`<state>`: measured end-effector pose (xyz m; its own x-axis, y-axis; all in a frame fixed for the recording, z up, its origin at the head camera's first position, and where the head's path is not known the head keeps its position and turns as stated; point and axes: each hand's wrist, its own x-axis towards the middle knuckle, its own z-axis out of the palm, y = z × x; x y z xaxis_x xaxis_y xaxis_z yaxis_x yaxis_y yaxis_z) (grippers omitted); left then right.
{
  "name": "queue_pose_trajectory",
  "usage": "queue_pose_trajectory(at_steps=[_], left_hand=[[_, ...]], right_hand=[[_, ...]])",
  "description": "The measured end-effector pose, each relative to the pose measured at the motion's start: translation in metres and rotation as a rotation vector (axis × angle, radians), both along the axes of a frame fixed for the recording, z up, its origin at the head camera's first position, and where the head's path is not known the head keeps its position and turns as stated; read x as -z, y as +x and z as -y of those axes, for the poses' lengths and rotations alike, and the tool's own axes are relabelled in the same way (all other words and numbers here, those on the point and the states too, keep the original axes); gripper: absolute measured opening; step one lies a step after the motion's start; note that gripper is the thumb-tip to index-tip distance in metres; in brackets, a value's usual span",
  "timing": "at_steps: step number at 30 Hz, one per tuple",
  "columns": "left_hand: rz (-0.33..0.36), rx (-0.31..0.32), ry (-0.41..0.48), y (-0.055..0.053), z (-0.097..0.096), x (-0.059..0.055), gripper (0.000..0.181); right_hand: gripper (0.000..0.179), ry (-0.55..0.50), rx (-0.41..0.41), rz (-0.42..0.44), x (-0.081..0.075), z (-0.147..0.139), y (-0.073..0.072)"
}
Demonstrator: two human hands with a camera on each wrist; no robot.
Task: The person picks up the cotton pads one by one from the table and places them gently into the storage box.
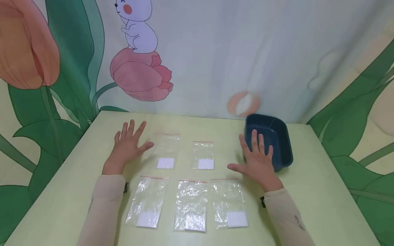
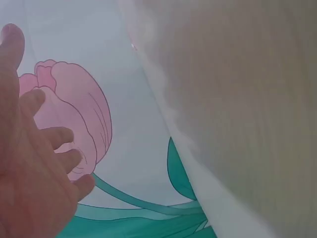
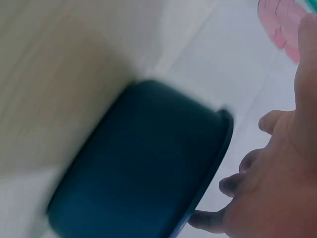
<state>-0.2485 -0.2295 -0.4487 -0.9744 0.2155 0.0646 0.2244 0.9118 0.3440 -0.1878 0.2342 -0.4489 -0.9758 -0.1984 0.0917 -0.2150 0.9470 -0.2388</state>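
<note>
My left hand (image 1: 126, 147) is spread over the table's left side, palm down, with nothing in it. Beside its thumb lies a clear zip bag (image 1: 166, 146) with a red seal line. A smaller zip bag (image 1: 202, 150) lies to the right of that one. In front are three more clear zip bags, the left (image 1: 150, 194), the middle (image 1: 191, 198) and the right (image 1: 227, 196). Each bag shows a white rectangle near its bottom. My right hand (image 1: 258, 164), fingers spread and holding nothing, overlaps the left part of a dark blue bin (image 1: 285, 143) in the head view.
The pale table (image 1: 55, 208) ends at the back against a light curtain (image 1: 200, 68) printed with tulips and a white animal. In the right wrist view the bin's outer wall (image 3: 143, 158) stands beside the fingers. Green leaf prints flank both table sides.
</note>
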Motion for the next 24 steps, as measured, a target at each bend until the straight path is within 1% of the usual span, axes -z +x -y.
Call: queue_pose_trajectory(at_steps=[3,5,7,11,14,16,19,21,24], left_hand=[[0.07,-0.013,0.039,0.002,0.001,-0.001,0.092],[0.112,-0.004,0.061,0.001,0.001,0.0,0.087],[0.162,0.013,0.091,0.001,0.0,0.0,0.079],[0.279,0.069,0.145,0.003,-0.003,0.006,0.068],[0.356,0.052,0.168,0.009,-0.007,0.01,0.064],[0.373,0.038,0.157,0.013,-0.01,0.011,0.063],[0.366,0.018,0.132,0.017,-0.015,0.011,0.059],[0.353,0.021,0.126,0.017,-0.017,0.012,0.058],[0.343,0.006,0.126,0.015,-0.019,0.012,0.057]], right_hand=[[0.12,-0.011,0.039,0.006,0.001,-0.02,0.0],[0.119,-0.02,0.067,0.008,0.001,-0.035,-0.001],[0.116,-0.05,0.087,0.01,-0.001,-0.05,-0.002],[0.111,-0.111,0.124,0.032,-0.004,-0.076,-0.002],[0.111,-0.134,0.157,0.055,-0.003,-0.092,-0.003],[0.112,-0.157,0.171,0.079,0.0,-0.101,-0.004],[0.113,-0.213,0.177,0.133,0.007,-0.111,-0.006],[0.114,-0.263,0.178,0.178,0.01,-0.117,-0.006],[0.113,-0.328,0.177,0.234,0.01,-0.125,-0.005]])
